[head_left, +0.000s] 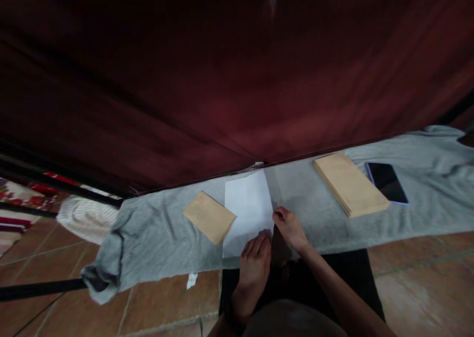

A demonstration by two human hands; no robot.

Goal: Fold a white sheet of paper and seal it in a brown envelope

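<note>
A white sheet of paper (246, 204) lies on a long surface covered with a grey cloth. My left hand (255, 255) rests on its lower right part, fingers stretched out and palm down. At the paper's right edge, the curled fingers of my right hand (290, 227) pinch the border of the sheet. Just left of the sheet lies a small brown envelope (207, 216), its right corner touching or very near the paper. A stack of brown envelopes (351, 184) sits farther right, apart from my hands.
A dark-screened phone (387, 183) lies right of the stack. The grey cloth (159, 233) covers the narrow surface, and a dark red curtain (237, 105) hangs behind it. Below are brown floor tiles (163, 302) with a white scrap (191, 280). Black bars (40, 290) stand at left.
</note>
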